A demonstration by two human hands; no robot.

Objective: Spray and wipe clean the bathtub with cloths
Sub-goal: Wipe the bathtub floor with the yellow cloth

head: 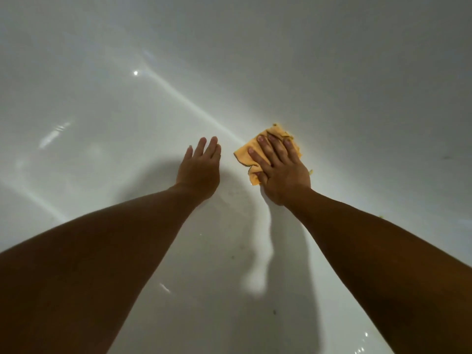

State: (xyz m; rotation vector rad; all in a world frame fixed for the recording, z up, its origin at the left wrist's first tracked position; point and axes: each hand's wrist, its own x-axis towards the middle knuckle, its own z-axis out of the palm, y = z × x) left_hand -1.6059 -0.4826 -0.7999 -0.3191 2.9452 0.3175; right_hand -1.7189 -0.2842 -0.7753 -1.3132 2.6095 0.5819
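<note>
My right hand (279, 166) lies flat with its fingers spread straight, pressing a yellow cloth (246, 155) against the white bathtub (102, 111), just where floor curves into wall. My left hand (199, 167) rests beside it, open and flat on the tub surface, fingers together, holding nothing. A streak of white foam (258, 264) trails between my forearms.
</note>
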